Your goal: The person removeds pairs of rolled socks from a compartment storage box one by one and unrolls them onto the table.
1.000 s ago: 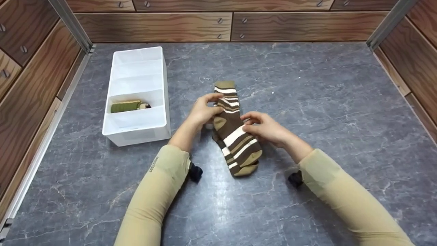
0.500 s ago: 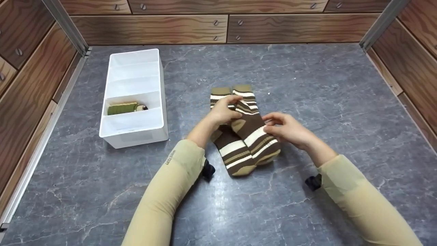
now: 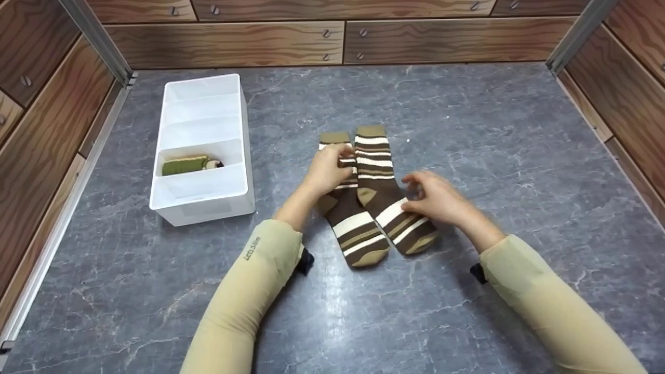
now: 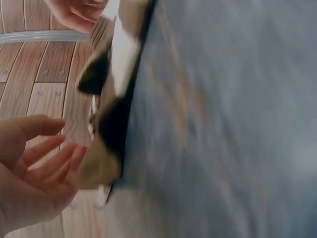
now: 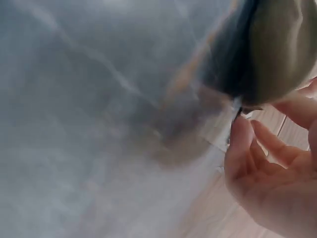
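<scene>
Two brown, white and olive striped socks lie flat side by side in the head view. Over the leg of the left sock (image 3: 349, 221) hovers my left hand (image 3: 328, 169), its fingers loosely bent with a gap to the thumb. That hand (image 4: 37, 173) appears with parted fingers beside an olive patch of sock in the left wrist view. My right hand (image 3: 435, 198) is at the outer edge of the right sock (image 3: 375, 166), thumb at the white band and the fingers apart from it. In the right wrist view the thumb tip is close beneath the olive toe (image 5: 282, 54).
A white divided box (image 3: 200, 205) stands to the left; one compartment holds a rolled green knitted item (image 3: 184, 165). Grey marbled tabletop (image 3: 493, 130) surrounds the socks. Wood-patterned walls (image 3: 223, 44) border it at the back and sides.
The socks first lay one on top of the other. The upper one has moved right and now lies beside the other. My left hand has come off it and shifted back left.
</scene>
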